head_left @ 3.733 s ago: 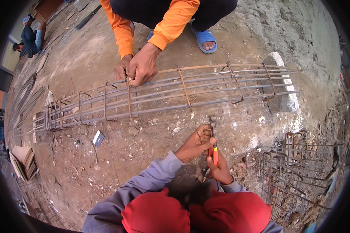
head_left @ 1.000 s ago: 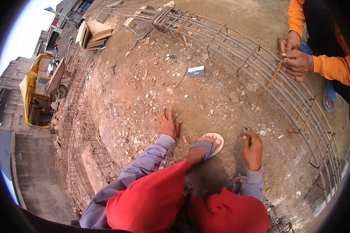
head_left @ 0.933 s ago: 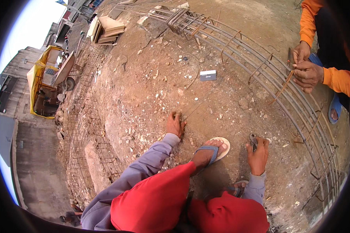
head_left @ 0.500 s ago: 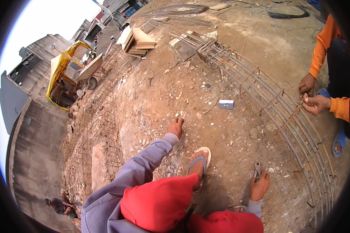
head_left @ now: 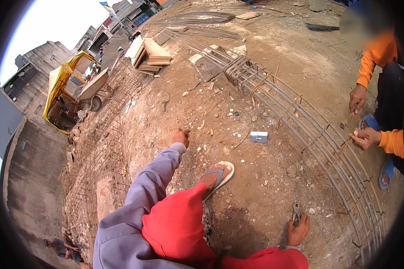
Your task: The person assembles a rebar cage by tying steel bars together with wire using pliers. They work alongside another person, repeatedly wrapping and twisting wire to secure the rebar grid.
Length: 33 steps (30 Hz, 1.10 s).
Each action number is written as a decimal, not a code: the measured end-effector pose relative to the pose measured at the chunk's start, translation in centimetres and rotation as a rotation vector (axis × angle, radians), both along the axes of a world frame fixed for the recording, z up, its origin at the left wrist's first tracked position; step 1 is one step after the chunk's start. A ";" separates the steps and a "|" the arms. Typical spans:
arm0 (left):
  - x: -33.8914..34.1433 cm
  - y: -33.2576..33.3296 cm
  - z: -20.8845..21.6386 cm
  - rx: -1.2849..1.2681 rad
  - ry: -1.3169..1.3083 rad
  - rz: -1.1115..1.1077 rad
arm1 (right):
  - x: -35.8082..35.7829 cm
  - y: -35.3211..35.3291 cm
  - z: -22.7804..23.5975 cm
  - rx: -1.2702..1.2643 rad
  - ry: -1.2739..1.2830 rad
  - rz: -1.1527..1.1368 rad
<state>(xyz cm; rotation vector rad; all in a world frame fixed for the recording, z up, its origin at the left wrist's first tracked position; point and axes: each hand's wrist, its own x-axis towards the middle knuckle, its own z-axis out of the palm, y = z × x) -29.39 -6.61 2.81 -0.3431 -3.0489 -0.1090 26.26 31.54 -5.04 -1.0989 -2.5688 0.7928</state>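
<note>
My left hand (head_left: pixel 181 138) is stretched out over the stony ground, left of the small box. Its fingers are bunched together, and whatever they may hold is too small to make out. Low on the right, my right hand (head_left: pixel 298 230) grips a pair of pincers (head_left: pixel 296 211), jaws pointing up and away from me. To the right of them runs a long cage of steel rebar (head_left: pixel 314 134) with tied stirrups. Across it, a co-worker in orange sleeves holds a small tool (head_left: pixel 346 120) in one hand, the other hand (head_left: pixel 366 138) at the bars.
A small grey-and-white box (head_left: pixel 259 136) lies between me and the cage. My sandalled foot (head_left: pixel 218 175) is on the dirt. More rebar cages (head_left: pixel 92 179) lie left. Farther off are stacked boards (head_left: pixel 153 54), a wheelbarrow (head_left: pixel 94 89) and a yellow tarp shelter (head_left: pixel 58 89).
My left hand has drifted left and slightly farther away, and my view has shifted a little. The co-worker's one hand has lifted from the bars, showing a tool. My right hand still grips the pincers.
</note>
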 end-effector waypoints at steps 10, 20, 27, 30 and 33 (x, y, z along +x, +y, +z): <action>0.9 10.7 0.7 0.342 -0.142 -0.532 | -1.1 0.3 2.3 0.061 -0.073 -0.026; 4.6 34.9 11.2 0.696 -0.202 -1.184 | -3.1 -1.6 8.7 0.081 -0.228 -0.234; 4.7 38.1 8.6 0.661 -0.270 -1.161 | -1.6 -7.4 18.1 -0.134 -0.457 -0.317; 4.5 37.9 8.4 0.713 -0.341 -1.130 | -7.1 -11.4 20.1 -0.318 -0.324 -0.227; 4.5 37.7 9.0 0.793 -0.252 -1.121 | -13.8 -14.1 17.7 -0.656 -0.105 -0.230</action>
